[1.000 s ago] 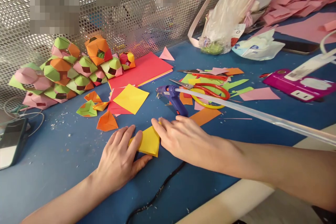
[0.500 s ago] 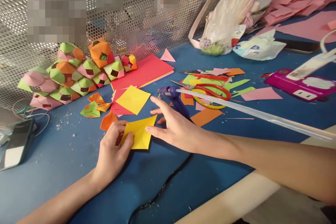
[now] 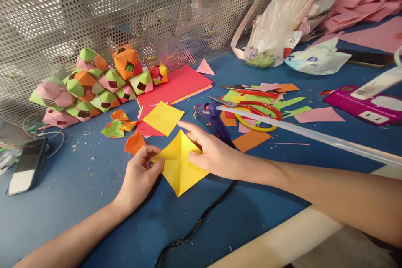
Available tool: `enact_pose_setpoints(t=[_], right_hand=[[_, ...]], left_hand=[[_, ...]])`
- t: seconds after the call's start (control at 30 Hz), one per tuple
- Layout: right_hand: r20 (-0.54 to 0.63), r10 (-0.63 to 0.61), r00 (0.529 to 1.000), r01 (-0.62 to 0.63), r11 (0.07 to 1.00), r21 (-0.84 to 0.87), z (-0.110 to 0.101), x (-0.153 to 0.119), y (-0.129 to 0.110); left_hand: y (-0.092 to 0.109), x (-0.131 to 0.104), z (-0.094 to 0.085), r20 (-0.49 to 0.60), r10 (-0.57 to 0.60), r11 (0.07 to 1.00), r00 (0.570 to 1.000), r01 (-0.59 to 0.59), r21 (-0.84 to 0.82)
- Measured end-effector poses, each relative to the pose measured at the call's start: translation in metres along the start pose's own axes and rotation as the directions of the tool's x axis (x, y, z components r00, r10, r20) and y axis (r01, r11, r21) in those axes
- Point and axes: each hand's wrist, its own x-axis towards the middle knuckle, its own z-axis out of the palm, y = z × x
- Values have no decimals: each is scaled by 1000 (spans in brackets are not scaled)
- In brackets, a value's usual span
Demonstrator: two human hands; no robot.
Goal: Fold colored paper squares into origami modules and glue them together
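Observation:
A creased yellow paper square (image 3: 179, 169) is held above the blue table, turned with its corners up and down. My left hand (image 3: 141, 173) pinches its left corner between thumb and fingers. At its upper right edge is my right hand (image 3: 213, 153), thumb on the front face and fingers behind, partly hidden. Just beyond, a second yellow square (image 3: 163, 118) lies on red paper pieces (image 3: 149, 127). Small folded orange units (image 3: 134, 143) and a green one (image 3: 113, 129) rest left of it.
Folded paper balls (image 3: 83, 86) are stacked by the mesh screen. A blue glue gun (image 3: 216, 121) with a long glue stick, scissors (image 3: 260, 111) and paper scraps lie beyond my right hand. A black cord (image 3: 194, 226) runs toward the front. A phone (image 3: 27, 167) lies at left.
The held yellow paper has opened out and turned, now showing a larger face with a centre crease. My right hand has come onto its right side. The view has shifted slightly.

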Motion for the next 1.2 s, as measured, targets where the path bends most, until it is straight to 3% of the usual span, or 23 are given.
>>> enact_pose_setpoints(t=[0.17, 0.27, 0.37, 0.53, 0.63, 0.77, 0.9, 1.1, 1.2], right_hand=[[26, -61, 998, 62, 996, -59, 3, 0, 8], [69, -201, 977, 208, 971, -115, 5, -3, 12], [146, -345, 927, 366, 917, -158, 6, -7, 13], [294, -474, 830, 545, 802, -246, 5, -11, 10], [274, -538, 797, 601, 754, -267, 8, -12, 10], [196, -580, 791, 612, 754, -237, 12, -12, 13], [193, -643, 741, 670, 697, -254, 11, -10, 17], [59, -564, 824, 549, 767, -332, 4, -3, 21], [77, -561, 824, 550, 762, -342, 3, -1, 22]], left_hand=[[-5, 0, -3, 44, 99, 944, 994, -108, 311], [-8, 2, -5, 87, 135, 901, 987, -159, 403], [-10, 3, -6, 102, 172, 884, 980, -199, 423], [-12, 4, -10, 127, 201, 878, 971, -236, 416], [-14, 4, -12, 129, 209, 881, 969, -244, 406], [-14, 4, -14, 121, 207, 880, 971, -238, 411], [-11, 3, -15, 101, 201, 885, 974, -225, 408], [-9, -2, -14, 173, 238, 876, 956, -288, 388], [-10, -3, -14, 191, 261, 860, 946, -318, 400]])
